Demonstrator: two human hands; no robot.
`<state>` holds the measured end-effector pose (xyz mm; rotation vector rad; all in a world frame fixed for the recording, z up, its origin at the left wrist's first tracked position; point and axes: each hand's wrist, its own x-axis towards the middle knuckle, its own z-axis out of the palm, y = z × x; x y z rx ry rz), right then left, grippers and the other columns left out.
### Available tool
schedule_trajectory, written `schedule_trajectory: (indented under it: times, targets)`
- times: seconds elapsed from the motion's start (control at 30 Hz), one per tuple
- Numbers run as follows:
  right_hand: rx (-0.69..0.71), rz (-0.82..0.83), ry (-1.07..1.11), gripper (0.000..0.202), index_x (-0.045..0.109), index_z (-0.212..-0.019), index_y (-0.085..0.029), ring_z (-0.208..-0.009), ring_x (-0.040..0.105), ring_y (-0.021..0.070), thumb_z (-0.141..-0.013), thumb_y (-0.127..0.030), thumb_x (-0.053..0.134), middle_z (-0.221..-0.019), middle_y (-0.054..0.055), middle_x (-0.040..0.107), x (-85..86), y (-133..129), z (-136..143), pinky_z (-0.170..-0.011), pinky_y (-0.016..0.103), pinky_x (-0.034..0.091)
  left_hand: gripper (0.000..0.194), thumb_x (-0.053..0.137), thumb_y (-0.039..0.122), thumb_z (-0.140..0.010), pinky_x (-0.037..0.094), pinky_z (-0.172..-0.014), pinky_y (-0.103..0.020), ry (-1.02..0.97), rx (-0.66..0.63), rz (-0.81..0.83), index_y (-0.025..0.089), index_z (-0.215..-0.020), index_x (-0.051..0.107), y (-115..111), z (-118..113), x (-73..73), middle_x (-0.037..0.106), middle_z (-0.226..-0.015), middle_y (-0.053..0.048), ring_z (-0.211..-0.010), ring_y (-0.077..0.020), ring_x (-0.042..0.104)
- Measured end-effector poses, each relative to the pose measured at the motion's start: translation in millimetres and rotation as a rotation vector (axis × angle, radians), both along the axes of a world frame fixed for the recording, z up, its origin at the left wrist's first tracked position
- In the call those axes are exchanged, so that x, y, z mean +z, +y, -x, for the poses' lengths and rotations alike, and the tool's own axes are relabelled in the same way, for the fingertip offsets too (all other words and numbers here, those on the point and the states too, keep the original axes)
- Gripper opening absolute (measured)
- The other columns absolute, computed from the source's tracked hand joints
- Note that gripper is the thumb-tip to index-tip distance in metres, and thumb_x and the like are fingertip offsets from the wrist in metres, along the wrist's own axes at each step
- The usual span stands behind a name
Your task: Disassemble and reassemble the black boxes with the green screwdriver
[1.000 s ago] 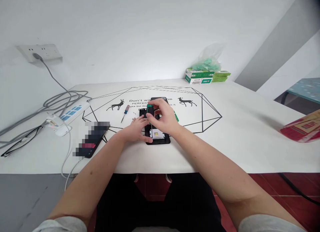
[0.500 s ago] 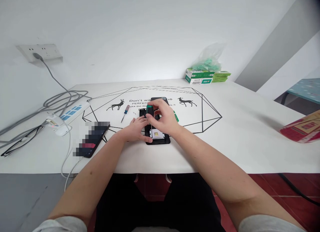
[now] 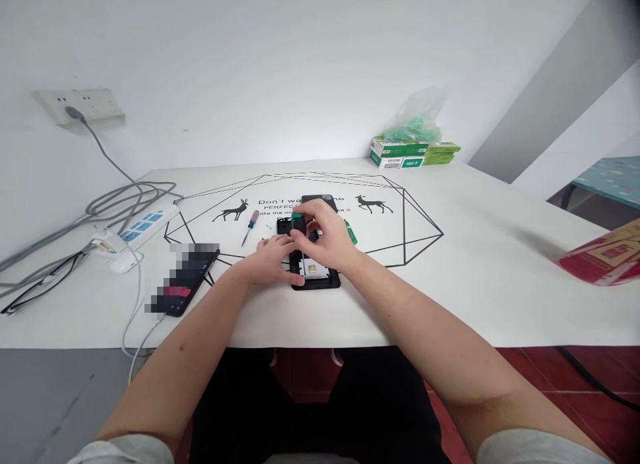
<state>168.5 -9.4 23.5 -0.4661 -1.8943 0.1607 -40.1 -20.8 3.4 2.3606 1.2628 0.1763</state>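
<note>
An opened black phone (image 3: 316,284) lies on the table in front of me, its inside facing up, with a pale part and a small gold square showing. My left hand (image 3: 274,259) braces it from the left side, thumb low and fingers over its upper part. Between thumb and fingers, my right hand (image 3: 325,235) grips a green-and-black screwdriver (image 3: 299,221). Its thin shaft points down at the phone's left side; the tip is hard to make out. Behind my right hand lies a black phone cover (image 3: 327,201), and a green circuit board (image 3: 352,233) sits to the right, partly hidden.
A second screwdriver (image 3: 251,227) lies left of the work, near tiny screws (image 3: 269,227). Further left are another phone (image 3: 193,281) on a cable, a power strip (image 3: 150,224) and glasses (image 3: 45,287). Green boxes (image 3: 400,149) stand at the back; a red package (image 3: 603,257) is at right.
Hardly anything differs. Both hands keep their places on the phone and the screwdriver, with only a slight shift of the right fingers and the handle.
</note>
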Motion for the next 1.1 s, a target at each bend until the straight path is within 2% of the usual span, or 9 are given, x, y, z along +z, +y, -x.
schedule_trajectory:
  times: [0.13,0.3,0.47,0.67,0.97,1.1]
  targets:
    - [-0.008,0.0,-0.003,0.032,0.061,-0.125,-0.026,-0.088,0.065,0.0201,-0.094,-0.022,0.066,-0.103,0.006,0.068,-0.9,1,0,-0.059,0.03,0.062,0.099,0.085,0.077,-0.082,0.019,-0.133,-0.068,-0.014,0.012,0.012,0.032,-0.164,0.053,1,0,-0.6,0.044,-0.175,-0.014,-0.162,-0.0484,0.031]
    - [0.002,0.012,0.004,0.031,0.061,-0.126,-0.026,-0.09,0.066,0.0207,-0.095,-0.023,0.066,-0.105,0.007,0.068,-1.6,0,0,-0.059,0.031,0.062,0.098,0.089,0.076,-0.079,0.014,-0.134,-0.071,-0.114,-0.039,0.007,0.033,-0.161,0.056,7,3,-9.8,0.046,-0.172,-0.015,-0.162,-0.0474,0.03]
    - [-0.016,0.04,0.0,0.031,0.061,-0.126,-0.026,-0.09,0.066,0.0207,-0.095,-0.025,0.065,-0.106,0.007,0.069,-0.4,0,0,-0.058,0.031,0.062,0.095,0.091,0.077,-0.075,0.024,-0.133,-0.068,-0.181,-0.066,-0.018,0.033,-0.154,0.063,11,6,-13.8,0.054,-0.166,-0.014,-0.157,-0.0482,0.038]
    - [-0.022,0.048,0.039,0.032,0.061,-0.125,-0.026,-0.089,0.066,0.0201,-0.094,-0.025,0.067,-0.109,0.008,0.069,-0.1,0,-1,-0.058,0.03,0.061,0.093,0.089,0.08,-0.076,0.029,-0.131,-0.066,-0.181,-0.102,-0.027,0.031,-0.152,0.066,14,6,-12.7,0.053,-0.166,-0.014,-0.156,-0.0476,0.039]
    - [-0.005,0.023,-0.001,0.031,0.061,-0.127,-0.026,-0.091,0.066,0.021,-0.096,-0.024,0.066,-0.108,0.008,0.069,-3.6,0,3,-0.056,0.031,0.062,0.099,0.094,0.072,-0.075,0.04,-0.126,-0.065,-0.24,-0.075,0.009,0.033,-0.159,0.059,15,8,-16.7,0.057,-0.16,-0.013,-0.152,-0.0493,0.042]
    - [-0.002,-0.003,0.014,0.032,0.061,-0.128,-0.026,-0.09,0.066,0.0203,-0.096,-0.024,0.066,-0.109,0.008,0.068,-2.9,0,2,-0.056,0.029,0.062,0.103,0.094,0.071,-0.076,0.039,-0.127,-0.065,-0.246,-0.073,0.023,0.033,-0.163,0.054,15,8,-18.1,0.054,-0.161,-0.013,-0.155,-0.0492,0.038]
